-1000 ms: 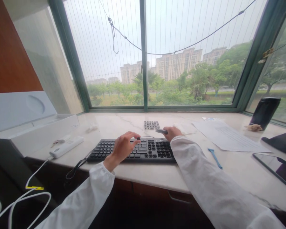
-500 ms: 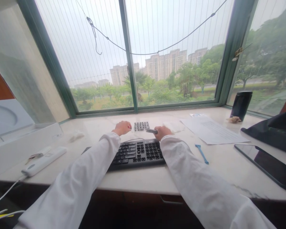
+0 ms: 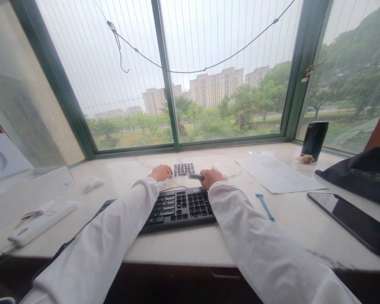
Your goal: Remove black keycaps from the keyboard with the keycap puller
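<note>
A black keyboard (image 3: pixel 177 211) lies in front of me, partly under my sleeves. Keycaps are off across its right-hand part. Behind it, the loose dark keycaps (image 3: pixel 183 169) are set out in rows on the table. My right hand (image 3: pixel 211 179) is closed around a small dark brush (image 3: pixel 196 177), its greyish end pointing left at the near edge of these rows. At their left side, my left hand (image 3: pixel 161 172) has its fingers pinched together. Something small and pale shows at those fingertips, too small to name.
Printed paper (image 3: pixel 281 173), a blue plastic tool (image 3: pixel 265 207) and a phone (image 3: pixel 351 221) lie to the right. A black can (image 3: pixel 314 140) stands by the window with crumpled tissue (image 3: pixel 305 158) beside it. On the left are a white power strip (image 3: pixel 44 223) and an open white box (image 3: pixel 31 185).
The view has shifted a little, so the table contents appear further left. Both hands stay by the keycap rows, and the brush end has moved slightly off the rows' near right corner.
</note>
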Available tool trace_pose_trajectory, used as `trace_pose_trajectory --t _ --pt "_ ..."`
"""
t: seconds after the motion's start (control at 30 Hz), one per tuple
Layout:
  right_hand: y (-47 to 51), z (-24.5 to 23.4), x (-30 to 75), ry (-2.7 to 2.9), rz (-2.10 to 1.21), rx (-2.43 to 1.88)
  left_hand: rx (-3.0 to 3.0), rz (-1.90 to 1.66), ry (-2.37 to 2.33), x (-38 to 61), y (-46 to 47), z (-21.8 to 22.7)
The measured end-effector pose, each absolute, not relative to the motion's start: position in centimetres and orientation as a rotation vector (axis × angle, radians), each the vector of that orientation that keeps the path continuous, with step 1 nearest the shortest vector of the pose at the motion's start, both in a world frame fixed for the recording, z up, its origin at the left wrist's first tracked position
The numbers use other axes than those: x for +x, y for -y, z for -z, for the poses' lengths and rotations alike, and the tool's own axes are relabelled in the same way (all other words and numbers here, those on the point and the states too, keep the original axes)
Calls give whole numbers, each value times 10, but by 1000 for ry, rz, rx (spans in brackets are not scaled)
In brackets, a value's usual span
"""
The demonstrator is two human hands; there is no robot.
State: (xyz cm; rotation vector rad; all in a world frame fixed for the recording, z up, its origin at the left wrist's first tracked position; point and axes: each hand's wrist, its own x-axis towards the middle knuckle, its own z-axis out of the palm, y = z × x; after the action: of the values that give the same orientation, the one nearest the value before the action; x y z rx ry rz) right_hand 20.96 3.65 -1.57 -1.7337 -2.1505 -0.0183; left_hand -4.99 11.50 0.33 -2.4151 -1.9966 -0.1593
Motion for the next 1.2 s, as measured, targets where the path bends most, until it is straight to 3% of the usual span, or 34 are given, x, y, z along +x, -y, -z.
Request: trace_pose_trajectory --t 0.83,1.2 --pt "-38 18 209 2147 60 -1710 -2393 129 1988 -52 -119 -2" --pt "-34 13 210 2132 -7 -1697 -2424 167 1917 -54 -91 -31"
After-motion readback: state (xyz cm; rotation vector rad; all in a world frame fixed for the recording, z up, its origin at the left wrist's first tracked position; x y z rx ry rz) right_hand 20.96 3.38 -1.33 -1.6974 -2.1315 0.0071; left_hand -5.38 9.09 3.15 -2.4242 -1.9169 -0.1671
